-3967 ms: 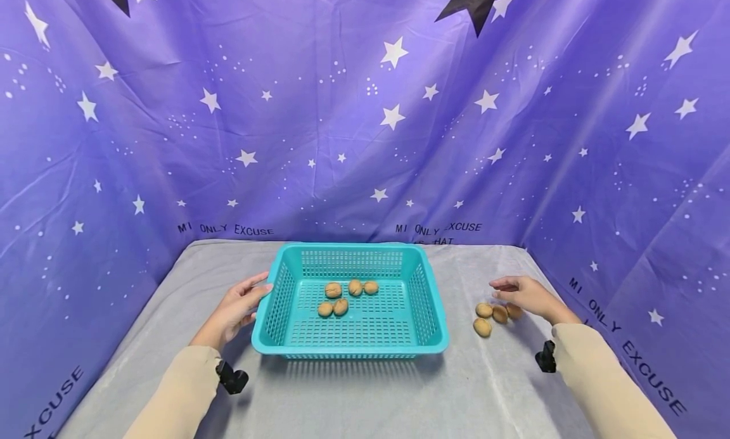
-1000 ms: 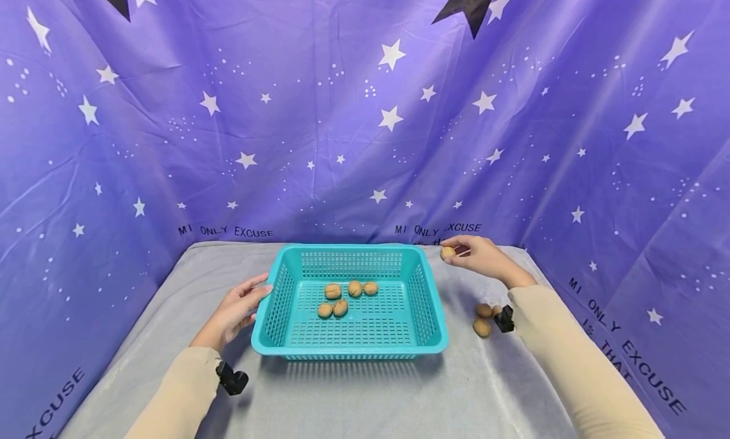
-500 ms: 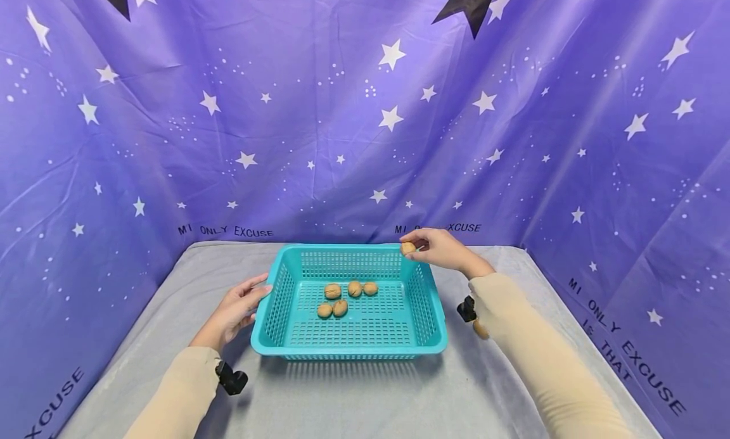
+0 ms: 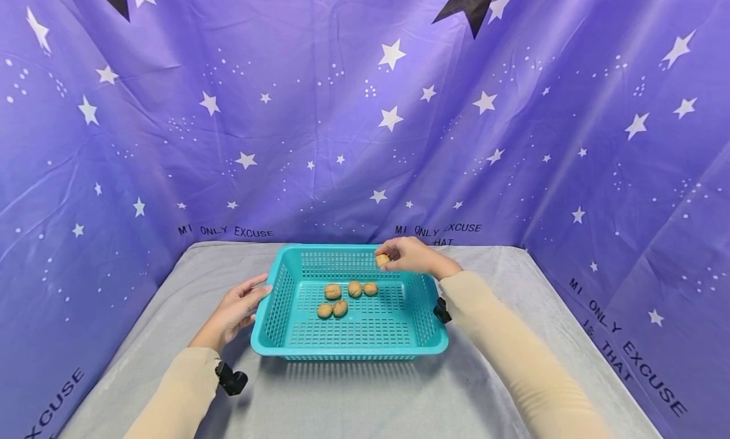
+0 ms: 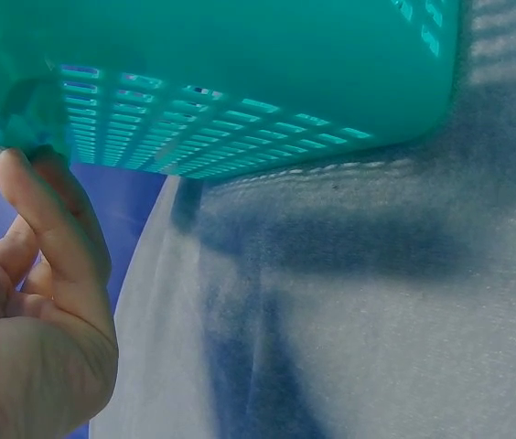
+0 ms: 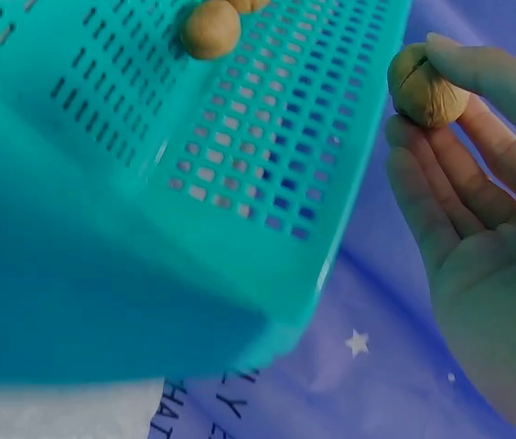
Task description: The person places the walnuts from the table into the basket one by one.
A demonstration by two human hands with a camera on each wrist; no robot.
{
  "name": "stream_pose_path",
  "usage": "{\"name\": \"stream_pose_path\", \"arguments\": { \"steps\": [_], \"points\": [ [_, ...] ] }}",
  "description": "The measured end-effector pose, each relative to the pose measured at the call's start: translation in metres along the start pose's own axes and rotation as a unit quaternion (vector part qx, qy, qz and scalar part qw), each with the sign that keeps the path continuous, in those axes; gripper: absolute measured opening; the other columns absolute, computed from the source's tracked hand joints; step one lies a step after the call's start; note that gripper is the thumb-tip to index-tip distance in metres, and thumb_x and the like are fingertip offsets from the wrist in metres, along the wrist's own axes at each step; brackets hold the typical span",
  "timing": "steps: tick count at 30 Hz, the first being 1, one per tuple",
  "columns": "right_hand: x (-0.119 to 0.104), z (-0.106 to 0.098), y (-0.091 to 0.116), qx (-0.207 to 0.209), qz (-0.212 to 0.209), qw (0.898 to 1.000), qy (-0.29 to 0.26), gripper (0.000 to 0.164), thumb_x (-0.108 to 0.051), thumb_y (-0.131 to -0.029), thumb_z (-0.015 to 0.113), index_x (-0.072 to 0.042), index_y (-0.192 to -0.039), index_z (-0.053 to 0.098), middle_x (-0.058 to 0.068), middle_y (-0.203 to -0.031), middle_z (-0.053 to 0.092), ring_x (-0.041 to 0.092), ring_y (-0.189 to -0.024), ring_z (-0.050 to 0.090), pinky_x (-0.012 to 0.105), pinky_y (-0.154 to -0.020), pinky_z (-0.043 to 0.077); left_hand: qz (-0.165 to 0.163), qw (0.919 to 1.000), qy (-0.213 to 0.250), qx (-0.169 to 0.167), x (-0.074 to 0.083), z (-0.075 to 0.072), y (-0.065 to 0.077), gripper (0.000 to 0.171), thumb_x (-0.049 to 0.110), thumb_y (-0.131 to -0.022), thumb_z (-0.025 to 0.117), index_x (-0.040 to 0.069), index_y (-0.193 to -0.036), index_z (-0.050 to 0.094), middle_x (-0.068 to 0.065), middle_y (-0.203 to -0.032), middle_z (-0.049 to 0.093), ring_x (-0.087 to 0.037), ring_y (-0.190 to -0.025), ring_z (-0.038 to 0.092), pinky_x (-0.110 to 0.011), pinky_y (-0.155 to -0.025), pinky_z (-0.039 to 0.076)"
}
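A turquoise plastic basket [image 4: 349, 351] with slotted walls stands on the cloth. Several walnuts [image 4: 333, 291] lie on its floor, left of and around the middle. My left hand [image 4: 235, 309] pinches the basket's left rim between thumb and fingers; the left wrist view shows the thumb [image 5: 43, 206] at that rim. Over the basket's far right part, my right hand [image 4: 415, 256] holds a single walnut [image 4: 382, 260] at its fingertips. In the right wrist view this walnut [image 6: 425, 87] is gripped between thumb and fingers, and another walnut [image 6: 210, 29] shows inside the basket.
A grey cloth [image 4: 365, 401] covers the table. Purple star-printed curtains [image 4: 319, 141] close off the back and both sides. The right sleeve [image 4: 513, 344] crosses the table's right part and hides the spot where loose walnuts lay. Each wrist carries a small black camera [image 4: 232, 379].
My right hand picked up a walnut from the loose group at the right and carried it left, past the basket's right rim and over its inside. The left hand and basket stayed put.
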State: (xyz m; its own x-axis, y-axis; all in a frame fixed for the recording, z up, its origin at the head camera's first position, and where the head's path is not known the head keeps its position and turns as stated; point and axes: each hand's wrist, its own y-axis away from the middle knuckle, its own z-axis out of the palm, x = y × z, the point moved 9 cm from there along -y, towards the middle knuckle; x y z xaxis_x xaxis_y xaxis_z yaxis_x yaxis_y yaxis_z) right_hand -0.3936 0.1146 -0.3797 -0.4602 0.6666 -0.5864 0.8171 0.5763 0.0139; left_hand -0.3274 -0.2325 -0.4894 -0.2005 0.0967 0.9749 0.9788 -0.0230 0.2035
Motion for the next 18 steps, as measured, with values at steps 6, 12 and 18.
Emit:
{"name": "stream_pose_path", "arguments": {
  "steps": [6, 12, 18],
  "points": [
    [-0.006, 0.027, -0.013, -0.035, -0.003, 0.999, -0.007, 0.037, -0.011, -0.09, 0.076, -0.003, -0.126, 0.068, 0.001, -0.107, 0.07, 0.016, -0.098, 0.066, 0.032, -0.085, 0.054, -0.001, 1.0, -0.001, -0.002, 0.0, 0.0, 0.0, 0.071, 0.042, -0.096, 0.069, 0.016, -0.155, 0.039, -0.01, -0.125, 0.06, -0.018, -0.1, 0.068, -0.033, -0.077, 0.055],
    [-0.007, 0.056, -0.023, -0.067, 0.014, 0.998, -0.004, 0.036, -0.013, -0.091, 0.076, -0.006, -0.125, 0.068, -0.002, -0.109, 0.068, 0.015, -0.101, 0.064, 0.034, -0.084, 0.054, -0.005, 1.0, -0.001, -0.005, 0.0, 0.0, -0.001, 0.072, 0.043, -0.096, 0.069, 0.018, -0.155, 0.039, -0.009, -0.126, 0.059, -0.017, -0.1, 0.068, -0.032, -0.076, 0.055],
    [-0.008, 0.083, -0.029, -0.093, 0.016, 0.995, 0.012, 0.032, -0.014, -0.089, 0.079, -0.011, -0.12, 0.07, -0.004, -0.106, 0.068, 0.013, -0.098, 0.063, 0.033, -0.084, 0.053, -0.003, 1.0, 0.001, -0.008, 0.001, 0.0, 0.0, 0.071, 0.042, -0.096, 0.068, 0.017, -0.155, 0.039, -0.01, -0.127, 0.059, -0.017, -0.1, 0.068, -0.032, -0.076, 0.055]
  ]
}}
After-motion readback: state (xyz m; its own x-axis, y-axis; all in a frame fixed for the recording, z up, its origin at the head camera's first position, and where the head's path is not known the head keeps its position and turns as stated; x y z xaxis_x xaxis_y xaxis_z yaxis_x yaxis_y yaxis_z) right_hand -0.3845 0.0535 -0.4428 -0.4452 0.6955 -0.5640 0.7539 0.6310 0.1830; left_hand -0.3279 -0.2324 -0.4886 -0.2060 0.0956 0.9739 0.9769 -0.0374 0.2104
